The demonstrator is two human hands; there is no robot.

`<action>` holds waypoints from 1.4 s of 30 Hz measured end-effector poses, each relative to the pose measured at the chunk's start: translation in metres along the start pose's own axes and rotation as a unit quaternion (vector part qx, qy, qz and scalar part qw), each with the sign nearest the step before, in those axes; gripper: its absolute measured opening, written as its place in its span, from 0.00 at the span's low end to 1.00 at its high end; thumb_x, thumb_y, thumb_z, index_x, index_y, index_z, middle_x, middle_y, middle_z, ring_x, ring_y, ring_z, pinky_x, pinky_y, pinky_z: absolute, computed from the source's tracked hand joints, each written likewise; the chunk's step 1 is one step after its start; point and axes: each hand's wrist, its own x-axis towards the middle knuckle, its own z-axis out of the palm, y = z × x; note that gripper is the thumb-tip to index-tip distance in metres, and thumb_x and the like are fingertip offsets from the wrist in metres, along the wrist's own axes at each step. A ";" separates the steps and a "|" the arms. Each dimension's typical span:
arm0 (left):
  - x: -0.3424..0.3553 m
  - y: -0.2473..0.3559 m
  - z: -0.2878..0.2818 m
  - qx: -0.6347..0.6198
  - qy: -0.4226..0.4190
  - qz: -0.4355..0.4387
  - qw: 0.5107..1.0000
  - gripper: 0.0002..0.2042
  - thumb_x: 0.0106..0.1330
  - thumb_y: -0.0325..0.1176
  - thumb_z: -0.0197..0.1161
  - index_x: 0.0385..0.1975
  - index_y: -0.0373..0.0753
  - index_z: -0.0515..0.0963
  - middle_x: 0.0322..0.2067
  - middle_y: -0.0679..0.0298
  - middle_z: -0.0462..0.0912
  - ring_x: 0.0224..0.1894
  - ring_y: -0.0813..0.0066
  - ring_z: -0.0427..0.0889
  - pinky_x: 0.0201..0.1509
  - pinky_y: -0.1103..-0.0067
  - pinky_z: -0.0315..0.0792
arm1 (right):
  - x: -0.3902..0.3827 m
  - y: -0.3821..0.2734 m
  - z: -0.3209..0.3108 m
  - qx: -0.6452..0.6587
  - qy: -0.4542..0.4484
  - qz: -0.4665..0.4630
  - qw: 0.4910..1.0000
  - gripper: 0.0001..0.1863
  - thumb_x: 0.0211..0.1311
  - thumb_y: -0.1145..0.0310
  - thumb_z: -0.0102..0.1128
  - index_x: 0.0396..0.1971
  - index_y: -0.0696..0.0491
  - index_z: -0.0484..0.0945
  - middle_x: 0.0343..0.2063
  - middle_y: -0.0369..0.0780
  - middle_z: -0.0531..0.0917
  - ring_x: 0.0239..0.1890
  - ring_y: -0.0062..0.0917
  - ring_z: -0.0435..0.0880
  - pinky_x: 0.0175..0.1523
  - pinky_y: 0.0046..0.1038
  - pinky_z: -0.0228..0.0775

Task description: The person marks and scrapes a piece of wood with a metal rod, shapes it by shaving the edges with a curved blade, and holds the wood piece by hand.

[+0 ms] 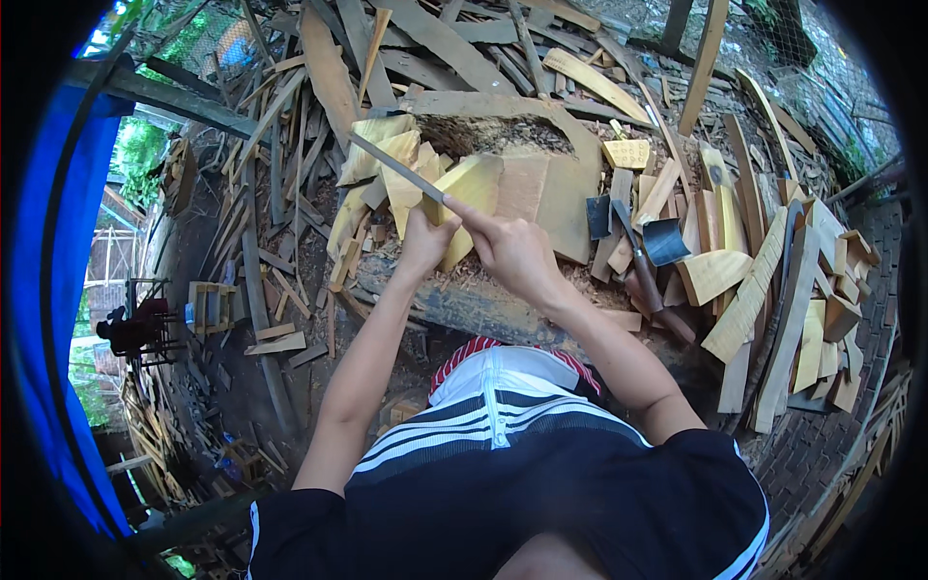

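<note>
My right hand (pixel 517 253) is closed round the hidden handle of a long, narrow machete-like blade (pixel 396 166), its index finger stretched along the metal. The blade slants away to the far left, over pale yellow pieces of wood. Just left of it, my left hand (pixel 427 242) is closed on a yellow wood block (pixel 472 198), thumb toward the blade. The block's lower end is partly hidden by my hands. Beneath lies a big, rough chopping log (pixel 454 307) with wood chips on it. More cut yellow pieces (pixel 377 135) sit beyond my left hand.
Right of the log lie adze-like tools with a curved dark blade (pixel 665 242) and a wooden handle (pixel 648 280). Cut wood blocks (pixel 715 275) are heaped farther right. Scrap planks (pixel 440 43) cover the far side. A blue tarp (pixel 58 290) hangs at the left.
</note>
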 end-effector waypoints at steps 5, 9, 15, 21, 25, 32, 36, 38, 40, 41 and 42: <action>-0.009 -0.001 0.008 -0.023 -0.037 0.057 0.997 0.16 0.61 0.23 0.61 0.49 0.27 0.74 0.41 0.58 0.83 0.42 0.73 0.82 0.46 0.77 0.75 | 0.024 0.089 0.012 -0.049 -0.003 0.135 0.990 0.21 0.68 0.62 0.47 0.60 0.32 0.73 0.26 0.49 0.84 0.29 0.41 0.86 0.32 0.42 0.78; -0.003 -0.013 -0.002 -0.023 -0.028 0.056 0.998 0.17 0.62 0.22 0.61 0.51 0.29 0.73 0.43 0.59 0.82 0.44 0.74 0.81 0.47 0.78 0.75 | 0.011 0.042 0.010 0.033 -0.024 0.127 0.991 0.21 0.67 0.62 0.49 0.59 0.32 0.74 0.27 0.49 0.84 0.29 0.43 0.85 0.34 0.42 0.78; -0.003 -0.013 0.002 -0.017 -0.025 0.036 0.999 0.16 0.61 0.24 0.61 0.49 0.27 0.74 0.40 0.57 0.83 0.40 0.73 0.83 0.44 0.77 0.76 | 0.029 0.055 0.011 0.006 -0.067 0.207 0.976 0.21 0.68 0.66 0.47 0.60 0.36 0.73 0.36 0.49 0.85 0.36 0.45 0.85 0.43 0.43 0.77; -0.006 -0.011 0.006 -0.085 0.014 0.035 0.996 0.20 0.65 0.28 0.62 0.56 0.29 0.69 0.50 0.56 0.79 0.51 0.73 0.78 0.53 0.77 0.72 | 0.019 0.091 0.038 0.129 0.021 0.148 0.980 0.19 0.69 0.63 0.45 0.57 0.45 0.75 0.44 0.51 0.82 0.48 0.49 0.80 0.54 0.44 0.71; -0.003 0.004 0.016 -0.159 0.049 0.074 0.983 0.22 0.70 0.35 0.58 0.59 0.32 0.67 0.54 0.57 0.74 0.55 0.74 0.73 0.58 0.78 0.68 | -0.005 0.094 0.055 0.159 0.047 0.129 0.978 0.20 0.69 0.64 0.44 0.58 0.45 0.73 0.49 0.49 0.80 0.52 0.49 0.78 0.57 0.43 0.69; 0.010 0.000 -0.002 -0.221 0.106 -0.017 0.969 0.20 0.70 0.40 0.53 0.54 0.32 0.72 0.48 0.59 0.77 0.50 0.74 0.75 0.57 0.78 0.66 | -0.013 0.086 0.049 0.158 -0.056 0.184 0.969 0.21 0.72 0.63 0.43 0.61 0.49 0.71 0.57 0.48 0.76 0.61 0.42 0.73 0.64 0.35 0.64; 0.013 0.001 -0.005 -0.149 0.166 -0.004 0.975 0.14 0.65 0.29 0.57 0.46 0.29 0.81 0.42 0.58 0.83 0.44 0.74 0.80 0.53 0.79 0.70 | -0.017 0.088 0.053 0.154 -0.035 0.170 0.973 0.21 0.70 0.63 0.44 0.61 0.46 0.71 0.53 0.50 0.78 0.55 0.47 0.75 0.60 0.41 0.67; 0.015 -0.003 -0.008 -0.117 0.185 0.014 0.976 0.13 0.64 0.27 0.58 0.44 0.29 0.82 0.42 0.58 0.84 0.44 0.73 0.81 0.53 0.80 0.71 | -0.018 0.090 0.058 0.151 -0.017 0.159 0.975 0.21 0.69 0.63 0.44 0.60 0.44 0.71 0.48 0.51 0.80 0.50 0.52 0.78 0.55 0.46 0.69; 0.015 -0.005 -0.011 -0.120 0.190 -0.015 0.974 0.13 0.64 0.28 0.57 0.44 0.29 0.83 0.44 0.57 0.84 0.46 0.73 0.80 0.55 0.80 0.70 | -0.019 0.089 0.061 0.155 -0.004 0.142 0.978 0.21 0.69 0.64 0.44 0.60 0.44 0.72 0.46 0.53 0.80 0.49 0.53 0.78 0.54 0.48 0.69; 0.014 -0.006 -0.010 -0.118 0.189 -0.016 0.975 0.13 0.64 0.28 0.57 0.44 0.29 0.83 0.44 0.57 0.84 0.46 0.73 0.80 0.55 0.80 0.70 | -0.019 0.089 0.061 0.157 -0.004 0.144 0.977 0.21 0.69 0.64 0.44 0.60 0.44 0.72 0.46 0.53 0.80 0.49 0.53 0.78 0.54 0.48 0.69; 0.012 -0.007 -0.009 -0.120 0.198 -0.014 0.973 0.13 0.64 0.28 0.57 0.44 0.28 0.82 0.44 0.57 0.84 0.46 0.73 0.80 0.55 0.80 0.70 | -0.019 0.089 0.061 0.157 -0.019 0.156 0.975 0.21 0.69 0.64 0.44 0.60 0.44 0.72 0.46 0.53 0.80 0.49 0.53 0.78 0.54 0.48 0.69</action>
